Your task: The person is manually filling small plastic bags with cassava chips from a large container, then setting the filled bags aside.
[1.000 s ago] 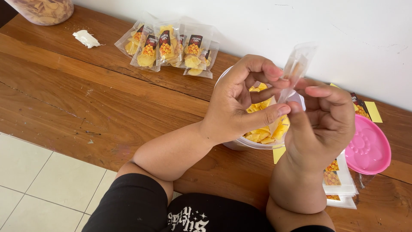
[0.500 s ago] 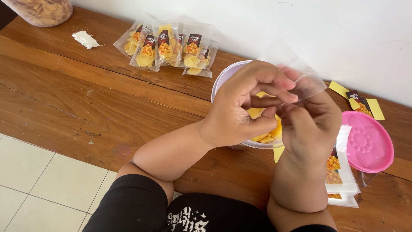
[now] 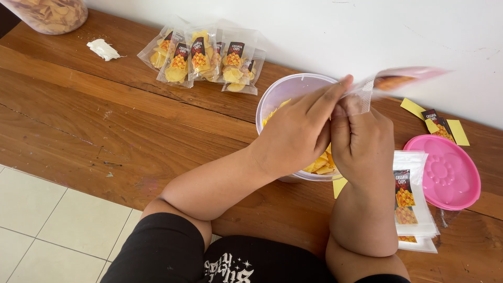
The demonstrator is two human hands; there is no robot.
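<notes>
I see my left hand [image 3: 296,131] and right hand [image 3: 364,144] raised together over the round translucent plastic tub [image 3: 285,91], which stands on the brown wooden table [image 3: 78,115] close to the white wall. Both hands pinch the near end of a small clear plastic pouch [image 3: 390,84]: the left fingers [image 3: 332,94] lie stretched along its edge with the tips closed on the film, and the right fingers [image 3: 348,107] are curled tight on it from below, so neither hand is spread open. The pouch juts away from my hands toward the wall, blurred, so what is in it I cannot tell beyond an orange-brown patch. Inside the tub lie thin yellow chips [image 3: 319,162], mostly hidden under my hands. Just right of the tub sits a round pink plastic lid [image 3: 445,173], lying flat, and between it and my right wrist is a stack of flat clear pouches with dark labels [image 3: 414,202], near the table's front edge. Yellow paper label strips [image 3: 437,123] lie beyond the lid. Farther back on the left, a cluster of filled clear chip packets [image 3: 204,60] leans together against the wall. A crumpled white scrap [image 3: 105,50] lies well to their left, and a clear jar holding more chips [image 3: 50,13] stands in the far corner.
</notes>
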